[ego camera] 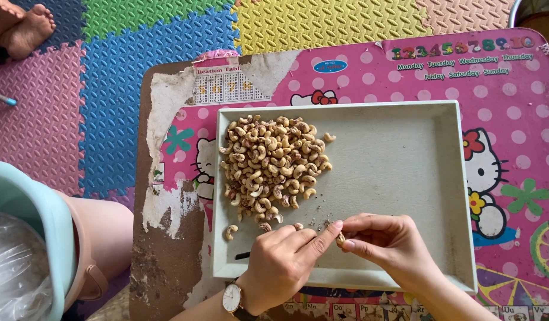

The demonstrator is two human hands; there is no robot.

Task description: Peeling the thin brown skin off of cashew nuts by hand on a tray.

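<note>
- Left hand, watch on its wrist, sits nearest the camera at the near rim of the tray; index finger stretched out to the right, tip meeting the right hand.
- Right hand just beside it, thumb and index fingers pinched together on one nut.
- Nut sits between the two hands, at the tip of the left index; mostly hidden, so its long axis can't be told.
- Left fingers: curled, index touching the nut or the right thumb; can't tell whether it grips anything itself.
- Both hands equally close to the nut; right one carries it.
- Nut pile lies beyond the fingers and to the left, well apart from the held nut; a few strays near the left knuckles.
- Dark thin thing on the tray just left of the left hand; can't tell what it is.
- Tray rests on a pink patterned surface; teal bin far left of both hands.
</note>
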